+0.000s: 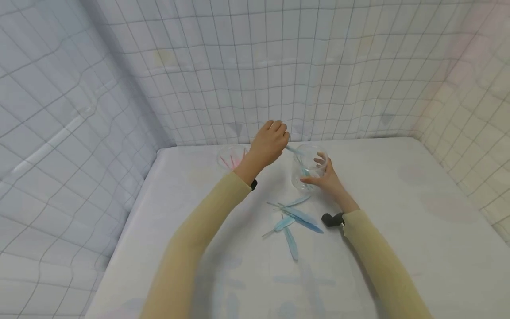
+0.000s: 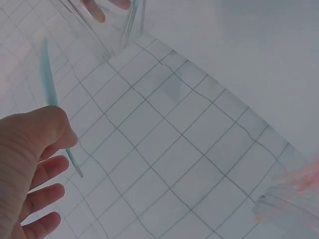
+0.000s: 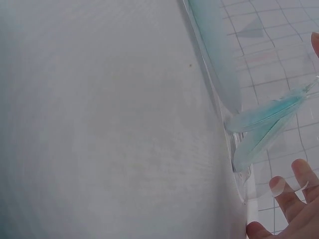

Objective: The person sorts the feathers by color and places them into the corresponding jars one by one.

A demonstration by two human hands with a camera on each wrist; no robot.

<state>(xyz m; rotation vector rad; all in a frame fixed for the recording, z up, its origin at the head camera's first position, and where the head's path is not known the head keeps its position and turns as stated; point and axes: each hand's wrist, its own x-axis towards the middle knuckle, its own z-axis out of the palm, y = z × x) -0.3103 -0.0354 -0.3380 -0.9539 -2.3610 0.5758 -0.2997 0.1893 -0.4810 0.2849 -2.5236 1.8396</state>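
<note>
My left hand (image 1: 269, 142) pinches a light blue feather (image 2: 47, 74) by its quill between thumb and forefinger. In the head view that feather points toward the mouth of a clear round jar (image 1: 296, 176). My right hand (image 1: 329, 178) grips this jar, its thumb on the near side and the other fingers around the far side. Several pale blue feathers (image 3: 269, 115) are inside the jar, seen through its wall in the right wrist view. Loose blue feathers (image 1: 300, 215) lie in a heap on the white table, nearer than the jar.
A second clear container (image 1: 220, 155) with pink feathers (image 2: 305, 181) stands at the back left, partly behind my left forearm. The white tabletop (image 1: 398, 186) ends at a grid-patterned curtain (image 1: 255, 66) at the back. More of the same cloth hangs at both sides.
</note>
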